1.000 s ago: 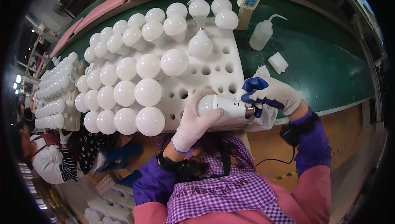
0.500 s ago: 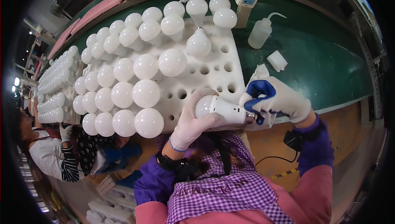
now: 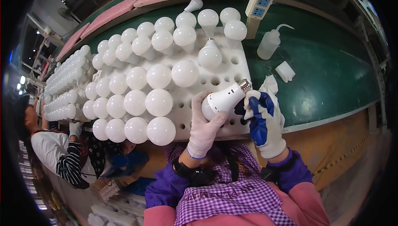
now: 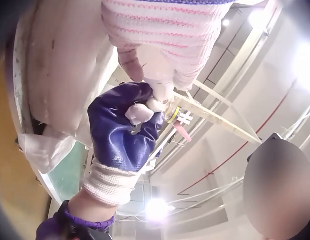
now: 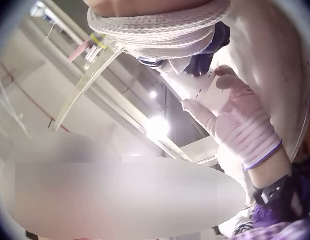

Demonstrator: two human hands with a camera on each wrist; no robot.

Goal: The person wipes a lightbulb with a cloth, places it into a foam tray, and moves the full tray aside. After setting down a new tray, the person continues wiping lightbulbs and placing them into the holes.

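In the head view my left hand [image 3: 206,128], in a thin white glove, grips a white light bulb [image 3: 226,97] by its round globe. The bulb is tilted, its metal screw base pointing up and right. My right hand [image 3: 265,122] wears a white glove with blue-coated palm and fingers. It pinches a small white wad of cloth [image 4: 139,114] close against the bulb's body, below the screw base. In the left wrist view the blue fingers [image 4: 120,130] curl around this wad. The right wrist view shows the left hand's fingers around the bulb, the globe partly hidden.
Below the hands lies a white foam tray [image 3: 199,132] with holes and rows of upright bulbs [image 3: 161,102]. A white cloth [image 3: 270,86] hangs at its right edge. On the green bench stand a squeeze bottle [image 3: 268,44], a white block [image 3: 285,71] and a socket post [image 3: 260,2]. Another person [image 3: 54,151] works at left.
The bulb has turned, its screw base swinging from pointing right to up and right. My right hand has moved from the screw base to the bulb's side, its wrist lower and closer to me.
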